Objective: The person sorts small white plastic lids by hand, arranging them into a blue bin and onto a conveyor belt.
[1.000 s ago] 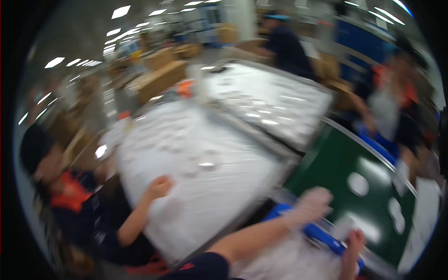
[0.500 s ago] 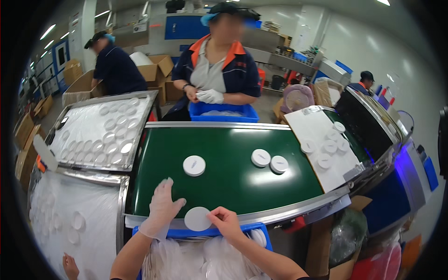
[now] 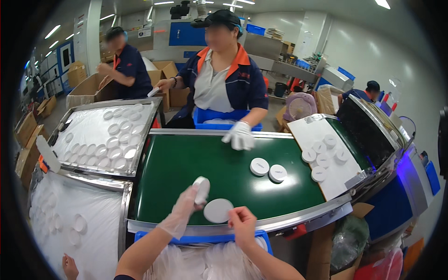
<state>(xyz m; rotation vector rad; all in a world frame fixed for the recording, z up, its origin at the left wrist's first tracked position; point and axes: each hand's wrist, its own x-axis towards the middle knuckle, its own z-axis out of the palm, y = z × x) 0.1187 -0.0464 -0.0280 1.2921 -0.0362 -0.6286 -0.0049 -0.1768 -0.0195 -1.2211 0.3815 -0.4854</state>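
Note:
My left hand [image 3: 183, 211], in a thin clear glove, grips a white round lid [image 3: 201, 188] tilted on its edge above the green conveyor belt [image 3: 163, 161]. Between the fingertips of my bare right hand [image 3: 243, 225] is a thin white disc [image 3: 217, 212], held by its right edge just beside the lid. The disc and the lid are close, but I cannot tell whether they touch. Two white lids with dark print, a left one [image 3: 259, 166] and a right one [image 3: 278, 173], lie side by side on the belt. Below my hands stands a blue bin [image 3: 210, 238] with many thin white discs.
Across the belt, a co-worker's white-gloved hand [image 3: 240, 136] reaches over the far edge. Left are a metal-framed tray [image 3: 100, 109] of white lids and a plastic-covered table [image 3: 100, 200]. More lids sit on a white board [image 3: 303, 133] at right. Another person's hand [image 3: 70, 267] shows lower left.
My left hand has picked the lid off the belt and brought it nearer. My right hand has moved right and slightly up with the disc. The co-worker's gloved hand has reached over the belt.

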